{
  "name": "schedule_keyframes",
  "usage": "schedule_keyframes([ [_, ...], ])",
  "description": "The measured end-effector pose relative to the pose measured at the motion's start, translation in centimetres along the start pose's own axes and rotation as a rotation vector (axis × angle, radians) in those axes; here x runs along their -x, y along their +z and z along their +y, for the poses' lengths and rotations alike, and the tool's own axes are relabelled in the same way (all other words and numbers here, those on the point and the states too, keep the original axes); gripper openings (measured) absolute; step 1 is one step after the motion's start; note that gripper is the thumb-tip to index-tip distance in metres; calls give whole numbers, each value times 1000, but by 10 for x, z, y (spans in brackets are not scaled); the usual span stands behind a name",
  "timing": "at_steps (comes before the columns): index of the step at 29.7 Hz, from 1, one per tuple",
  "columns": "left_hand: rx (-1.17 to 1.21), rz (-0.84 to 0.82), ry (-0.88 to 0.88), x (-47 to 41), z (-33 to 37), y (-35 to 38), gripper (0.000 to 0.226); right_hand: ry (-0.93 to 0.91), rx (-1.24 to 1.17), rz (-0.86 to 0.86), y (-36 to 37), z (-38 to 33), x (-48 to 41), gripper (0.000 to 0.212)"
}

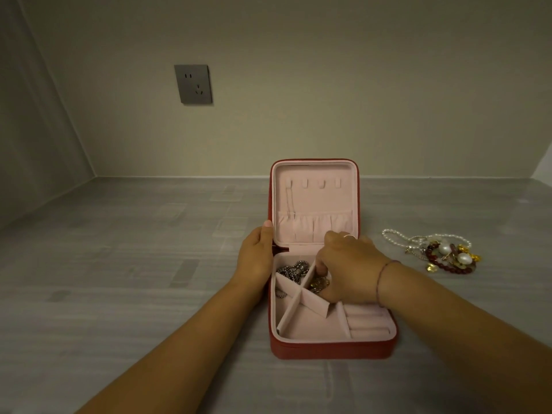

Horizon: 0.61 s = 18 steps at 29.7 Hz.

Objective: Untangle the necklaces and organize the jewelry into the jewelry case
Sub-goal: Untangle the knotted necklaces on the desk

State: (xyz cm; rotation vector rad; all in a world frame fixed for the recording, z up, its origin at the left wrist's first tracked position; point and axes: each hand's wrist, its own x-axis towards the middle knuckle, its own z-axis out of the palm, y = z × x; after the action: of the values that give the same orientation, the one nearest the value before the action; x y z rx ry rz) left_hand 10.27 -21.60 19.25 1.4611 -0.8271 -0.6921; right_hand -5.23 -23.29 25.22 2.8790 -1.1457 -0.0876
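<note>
Left hand (257,252) grips jewelry case (328,351) edge; right hand (349,264) inside.

The right grip (346,264) covers its own fingertips inside the case (331,351), so whether they pinch the gold chain (319,284) cannot be told. Of the left grip (257,252) only the thumb shows, its fingers hidden behind the case. The jewelry pile (445,253) is too tangled to tell its pieces apart.

No writing, brand, number or sign is legible from where I stand; the red jewelry case (328,351) shows no lettering that can be made out; the grey wall socket (193,84) likewise.
</note>
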Motion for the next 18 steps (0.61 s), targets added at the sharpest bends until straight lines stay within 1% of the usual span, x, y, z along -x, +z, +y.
schedule_keyframes([
  [5,24,0,-13,1,3,0,39,31,-3,58,8,-4,3,27],
  [9,18,-5,-20,1,1,-1,39,37,-27,32,9,-4,2,26],
  [15,18,-6,-23,4,5,-1,40,-6,-106,45,10,0,4,22],
  [18,11,0,-27,5,6,-1,39,-32,-190,98,8,6,6,11],
])
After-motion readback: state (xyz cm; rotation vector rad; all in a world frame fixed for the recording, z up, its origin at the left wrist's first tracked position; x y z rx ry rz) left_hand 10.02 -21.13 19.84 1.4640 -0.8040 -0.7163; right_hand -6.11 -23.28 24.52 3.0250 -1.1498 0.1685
